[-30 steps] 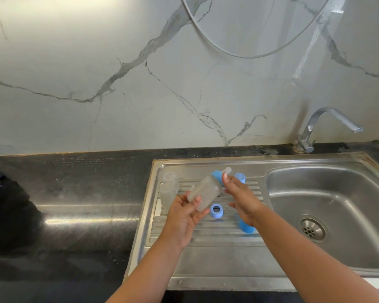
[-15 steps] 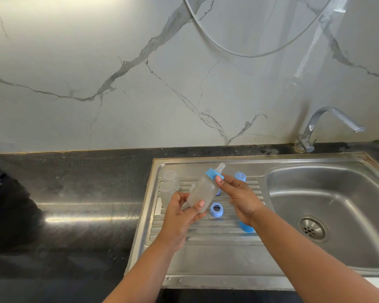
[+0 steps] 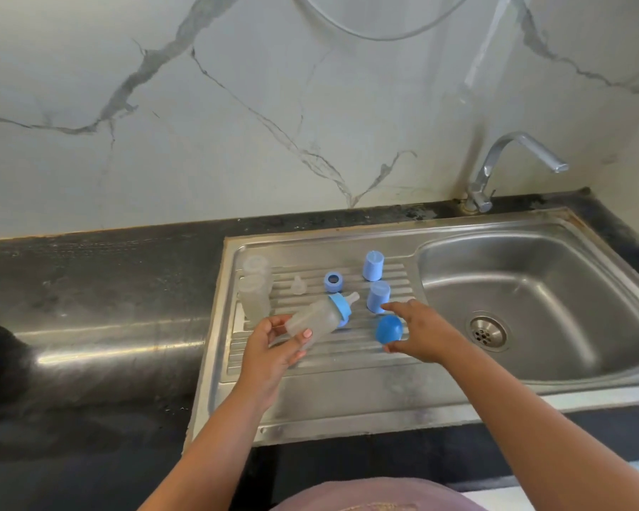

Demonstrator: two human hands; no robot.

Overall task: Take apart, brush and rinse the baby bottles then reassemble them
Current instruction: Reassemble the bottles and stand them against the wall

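Left hand (image 3: 273, 344) gripped the bottle (image 3: 316, 319), tilted above the drainboard (image 3: 310, 366), collar and teat fitted. Right hand (image 3: 417, 335) apparently pinched a blue cap (image 3: 389, 329); grip partly hidden. Judgement: steady bottle, seat cap squarely over teat.

My right hand (image 3: 419, 335) has let go of the bottle's blue collar (image 3: 341, 307) and dropped to the draining board, where it now closes round a blue cap (image 3: 389, 329). My left hand (image 3: 273, 344) has lowered the bottle (image 3: 316, 319), teat now fitted, tilting it flatter
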